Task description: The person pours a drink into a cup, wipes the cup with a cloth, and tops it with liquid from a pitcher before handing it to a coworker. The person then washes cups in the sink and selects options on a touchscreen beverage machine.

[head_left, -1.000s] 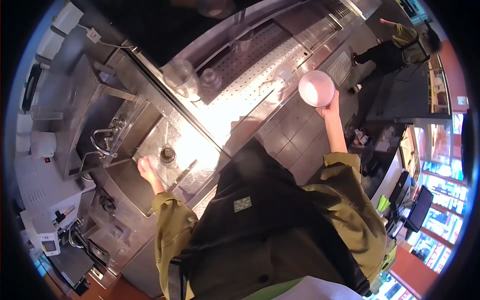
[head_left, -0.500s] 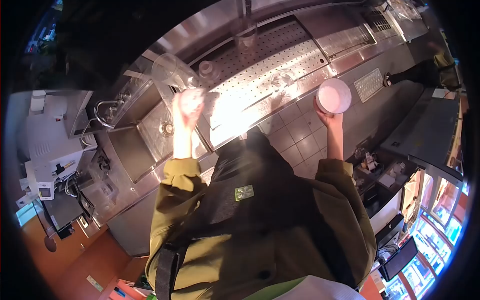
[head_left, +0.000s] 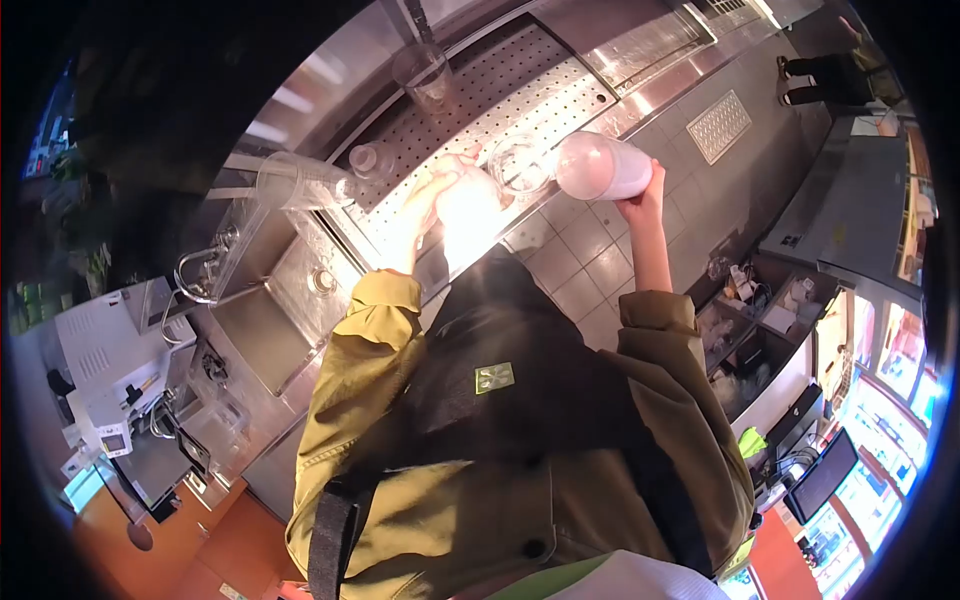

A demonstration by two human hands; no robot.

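Observation:
My right hand is closed round a pale pinkish container, tilted so that its round end points left, over the counter's front edge. Close to that end stands a clear glass vessel on the perforated steel counter. My left hand is over the counter's near side, with its fingers curled round something pale; glare hides what it is. Behind my left hand are a small clear bottle and a large clear jug. Another clear cup stands farther back.
A sink with a curved faucet lies to the left. White machines stand beyond it. Another person is at the upper right, on the tiled floor. Compartments with small items and a dark screen are at the right.
My left hand has moved from the sink across to the counter. My right hand has brought the pale container left and tipped it on its side, nearer the glass vessel.

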